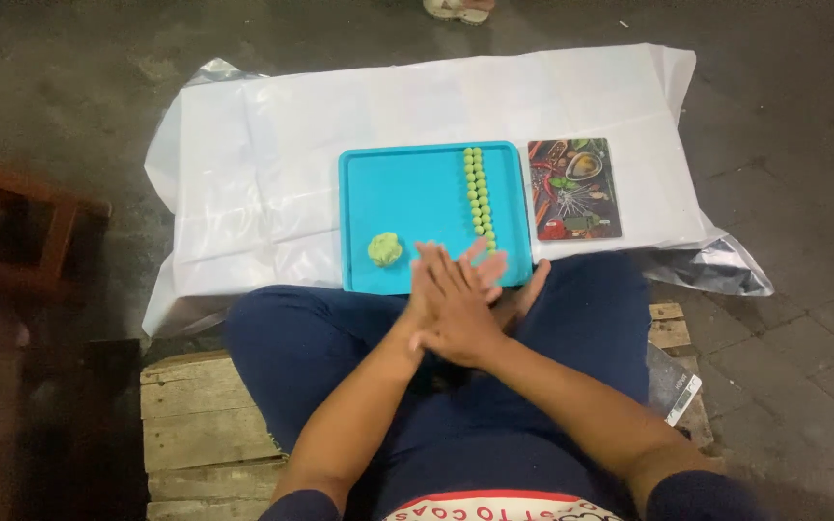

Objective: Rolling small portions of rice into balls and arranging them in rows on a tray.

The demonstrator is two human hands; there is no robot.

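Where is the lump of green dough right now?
The dough lump sits in the near left corner of the blue tray, just left of the pressed-together hands.

White plastic sheet (272,145) on concrete floor (79,58)

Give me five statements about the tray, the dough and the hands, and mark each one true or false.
1. The small green dough balls lie in two close rows near the right side of the turquoise plastic tray. True.
2. The larger lump of green dough sits in the far right corner of the tray. False: it lies near the front left corner.
3. The left hand and right hand are pressed together, palm against palm. True.
4. The tray rests on bare wooden planks. False: it rests on a white plastic sheet.
5. A flat rectangular board printed with spices lies left of the tray. False: it lies right of it.
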